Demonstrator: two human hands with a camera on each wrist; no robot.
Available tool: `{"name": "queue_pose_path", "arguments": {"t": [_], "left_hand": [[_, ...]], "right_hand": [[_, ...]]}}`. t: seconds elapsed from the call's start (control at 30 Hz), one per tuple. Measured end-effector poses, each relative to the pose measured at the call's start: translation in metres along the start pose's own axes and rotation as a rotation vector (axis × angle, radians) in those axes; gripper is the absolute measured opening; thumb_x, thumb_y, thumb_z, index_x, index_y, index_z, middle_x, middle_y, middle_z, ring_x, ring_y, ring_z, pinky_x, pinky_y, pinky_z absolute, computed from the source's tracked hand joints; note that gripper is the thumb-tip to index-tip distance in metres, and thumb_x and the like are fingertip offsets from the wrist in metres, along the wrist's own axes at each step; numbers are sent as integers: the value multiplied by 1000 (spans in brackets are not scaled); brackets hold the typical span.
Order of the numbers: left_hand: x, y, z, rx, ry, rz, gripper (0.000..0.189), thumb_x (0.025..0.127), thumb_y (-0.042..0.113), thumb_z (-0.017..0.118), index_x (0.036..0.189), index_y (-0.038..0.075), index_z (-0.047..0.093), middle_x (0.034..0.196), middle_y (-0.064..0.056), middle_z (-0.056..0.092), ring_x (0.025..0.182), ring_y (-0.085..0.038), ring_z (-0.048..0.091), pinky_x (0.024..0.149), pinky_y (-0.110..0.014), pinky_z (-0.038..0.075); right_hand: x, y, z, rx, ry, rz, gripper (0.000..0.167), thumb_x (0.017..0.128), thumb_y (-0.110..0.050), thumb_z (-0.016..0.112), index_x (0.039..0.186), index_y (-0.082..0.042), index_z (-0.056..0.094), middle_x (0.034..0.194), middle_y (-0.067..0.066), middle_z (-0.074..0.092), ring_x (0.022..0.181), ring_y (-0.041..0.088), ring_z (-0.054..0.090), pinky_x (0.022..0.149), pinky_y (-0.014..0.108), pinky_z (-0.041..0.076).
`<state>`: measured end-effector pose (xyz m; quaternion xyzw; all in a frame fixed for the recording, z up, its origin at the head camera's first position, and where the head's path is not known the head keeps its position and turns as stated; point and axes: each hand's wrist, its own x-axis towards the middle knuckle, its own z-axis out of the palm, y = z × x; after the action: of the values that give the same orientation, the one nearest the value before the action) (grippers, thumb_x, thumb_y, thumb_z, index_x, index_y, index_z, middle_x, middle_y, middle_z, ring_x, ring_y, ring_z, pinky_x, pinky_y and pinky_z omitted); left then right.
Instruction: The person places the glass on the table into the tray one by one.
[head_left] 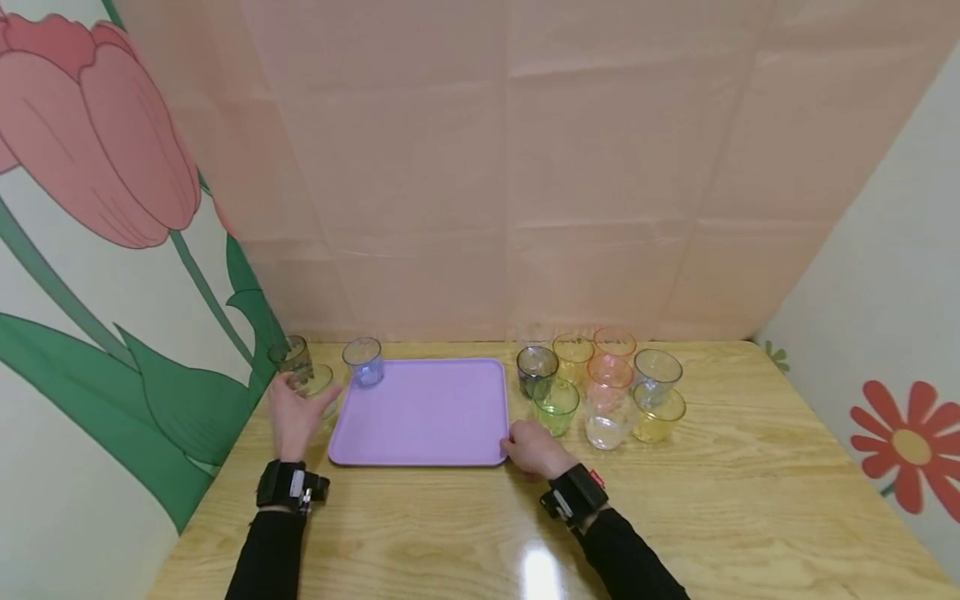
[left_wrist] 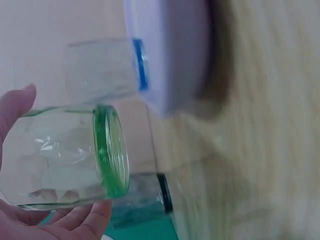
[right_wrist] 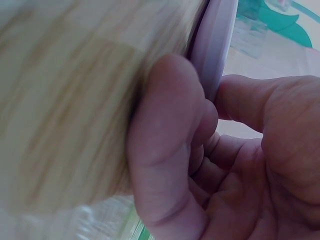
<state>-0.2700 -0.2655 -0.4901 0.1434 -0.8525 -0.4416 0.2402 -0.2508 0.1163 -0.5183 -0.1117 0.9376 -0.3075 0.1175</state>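
My left hand (head_left: pixel 294 419) holds a clear drinking glass with a green-tinted end (left_wrist: pixel 60 155), thumb on one side and fingers on the other. In the left wrist view, the green end faces the table. My right hand (head_left: pixel 537 450) pinches the near right corner of a lilac tray (head_left: pixel 427 414) between thumb and curled fingers. A blue-tinted glass (head_left: pixel 364 364) stands upright in the tray's far left corner. Just beyond the left hand, a dark grey glass (head_left: pixel 292 355) stands on the table by the left wall.
Right of the tray stand several glasses close together, among them a dark one (head_left: pixel 536 372), a green one (head_left: pixel 556 408), a clear one (head_left: pixel 608 423) and a yellow one (head_left: pixel 657 415). A paper-covered wall (head_left: pixel 480 167) rises behind the wooden table (head_left: pixel 420 533).
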Motion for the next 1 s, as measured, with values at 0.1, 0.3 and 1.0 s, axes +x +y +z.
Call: {"name": "queue_pose_path", "arguments": {"t": [0.1,0.3,1.0], "left_hand": [[2,5,6,-14,-23,-11,94,78,33,88,143,-12,37,129,-31,45,113,-43,47,96,-57,42],[1,11,14,-86,-111,-47,89,75,31,90,141,-8,44,133,-29,47,116,-43,54,93,-54,48],[4,9,37,-249,-362,-199,95,79,13,85,152,-6,28,151,-30,39,140,-43,37,116,-53,30]], "right_hand": [[0,1,0,-3,-6,5,32,99,-15,59,67,-8,58,54,1,51,41,12,50,39,24,38],[1,1,2,-5,-3,11,32,98,-15,59,67,-9,56,56,2,52,41,13,50,40,25,37],[-1,1,2,11,8,-17,32,97,-14,59,66,-10,54,57,2,51,41,13,50,40,25,39]]}}
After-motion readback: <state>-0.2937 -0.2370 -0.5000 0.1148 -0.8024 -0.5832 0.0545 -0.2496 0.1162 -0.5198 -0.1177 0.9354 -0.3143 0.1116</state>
